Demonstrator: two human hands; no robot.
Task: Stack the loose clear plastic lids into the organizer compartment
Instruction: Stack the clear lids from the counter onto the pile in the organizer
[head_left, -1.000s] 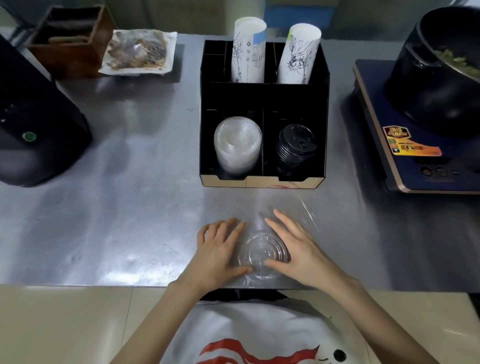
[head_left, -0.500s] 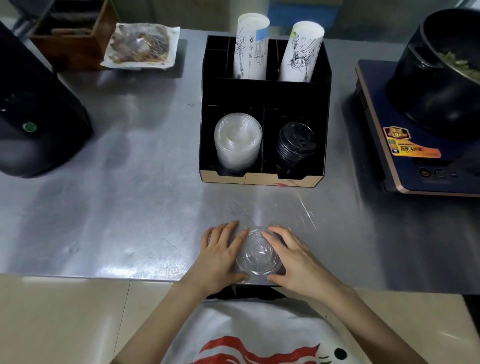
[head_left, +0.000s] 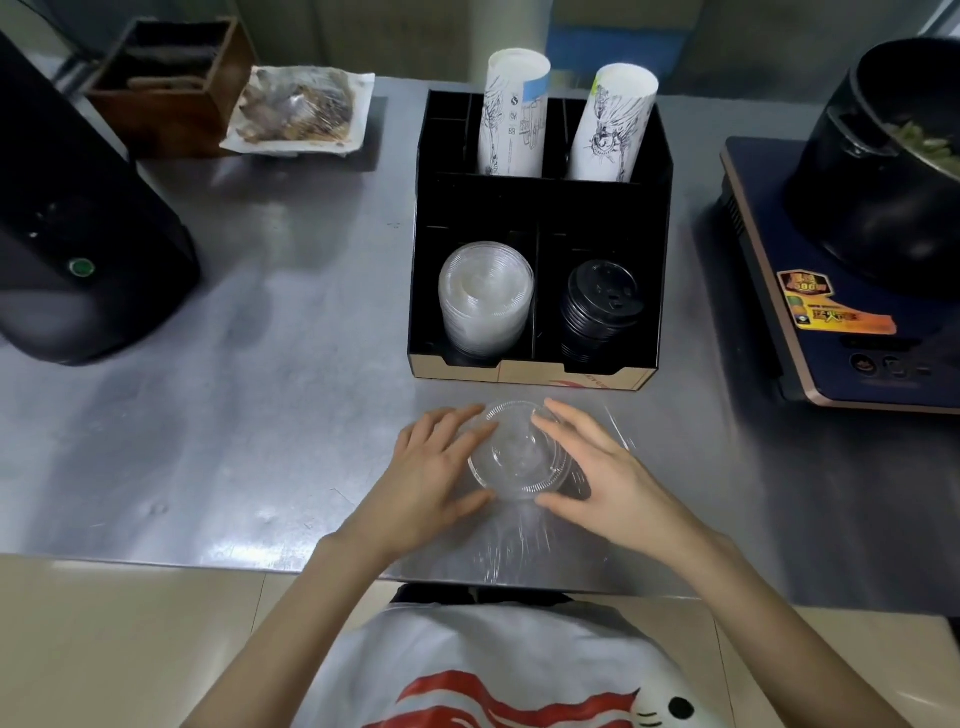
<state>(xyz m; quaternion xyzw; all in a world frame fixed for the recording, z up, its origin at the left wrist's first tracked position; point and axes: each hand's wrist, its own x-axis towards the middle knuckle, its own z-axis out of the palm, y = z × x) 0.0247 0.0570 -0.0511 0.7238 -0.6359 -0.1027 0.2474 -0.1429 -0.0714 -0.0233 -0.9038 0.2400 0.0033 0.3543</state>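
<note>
A small stack of clear plastic lids (head_left: 519, 457) is held between my two hands, lifted a little off the steel counter and tilted toward the organizer. My left hand (head_left: 431, 467) grips its left side and my right hand (head_left: 597, 467) its right side. The black organizer (head_left: 540, 208) stands just beyond. Its front left compartment holds a tall stack of clear lids (head_left: 485, 296); the front right one holds black lids (head_left: 597, 306).
Two rolls of paper cups (head_left: 511, 114) stand in the organizer's back compartments. A black appliance (head_left: 78, 234) sits at the left, an induction cooker (head_left: 841, 322) with a black pot (head_left: 893, 171) at the right. A wooden box (head_left: 166, 88) and a wrapped food tray (head_left: 298, 111) lie at the back left.
Both hands closed around the loose clear lids on the counter, gathered them and raised them toward the organizer.
</note>
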